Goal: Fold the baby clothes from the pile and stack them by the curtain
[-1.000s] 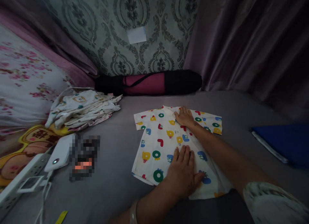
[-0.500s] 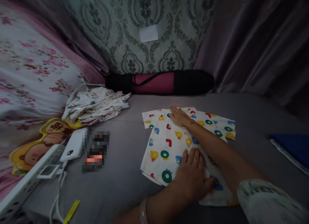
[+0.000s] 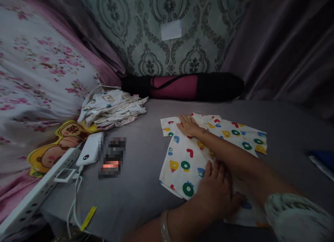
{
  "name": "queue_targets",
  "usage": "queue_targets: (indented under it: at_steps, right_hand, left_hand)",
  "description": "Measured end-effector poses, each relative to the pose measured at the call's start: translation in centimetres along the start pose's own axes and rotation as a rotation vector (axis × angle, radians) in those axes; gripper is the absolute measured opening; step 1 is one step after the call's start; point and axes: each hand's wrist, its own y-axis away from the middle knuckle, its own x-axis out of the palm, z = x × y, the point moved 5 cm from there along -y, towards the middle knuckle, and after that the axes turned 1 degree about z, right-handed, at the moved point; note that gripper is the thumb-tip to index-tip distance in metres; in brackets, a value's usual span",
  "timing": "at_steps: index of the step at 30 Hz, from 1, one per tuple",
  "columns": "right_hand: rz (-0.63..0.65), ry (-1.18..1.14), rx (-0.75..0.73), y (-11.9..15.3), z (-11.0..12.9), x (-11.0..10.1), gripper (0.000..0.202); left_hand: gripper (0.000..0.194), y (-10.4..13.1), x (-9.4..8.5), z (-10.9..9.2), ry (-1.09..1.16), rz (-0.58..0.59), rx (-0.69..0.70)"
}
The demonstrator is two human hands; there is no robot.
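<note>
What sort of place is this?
Likely a bedroom, perhaps a bed: a wide, flat surface covered in plain grey cloth, white fabric printed with pink flowers draped at the left, and a crumpled heap of white printed cloth beside that.

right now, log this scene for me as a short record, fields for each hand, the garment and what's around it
garment: short-sleeved white shirt with colourful prints, spread on a grey sheet
right hand: open, palm down on the shirt's upper part, beside the collar
left hand: open, on the shirt's lower part
behind: black and maroon long bag against the wall
left side: clothes pile, white power strip, pixelated item
right edge: blue item, partly out of frame
</note>
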Motion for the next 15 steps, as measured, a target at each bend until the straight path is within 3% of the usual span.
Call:
queue_targets:
  at_steps: [4, 8, 10, 12, 15]
  right_hand:
    - [-0.075, -0.077, -0.117, 1.1, 3.7, 0.9, 0.076]
    - [-0.013, -0.134, -0.163, 1.3, 5.0, 1.3, 0.078]
    - [0.043, -0.226, -0.183, 1.6, 4.4, 0.5, 0.078]
    - [0.0, -0.292, -0.14, 2.4, 2.6, -1.2, 0.079]
    - [-0.306, -0.206, 0.095, 5.3, -2.6, -4.2, 0.074]
  left_hand:
    - [0.072, -0.2, -0.1, -0.1, 0.006, -0.002, 0.032]
    - [0.073, -0.3, 0.1, 0.1, 0.006, 0.023, 0.024]
    - [0.073, -0.2, 0.3, 0.1, -0.007, 0.029, 0.009]
    - [0.074, -0.1, 0.6, 0.2, -0.032, 0.018, 0.004]
    - [0.076, -0.1, 1.0, 0.2, -0.068, 0.005, 0.003]
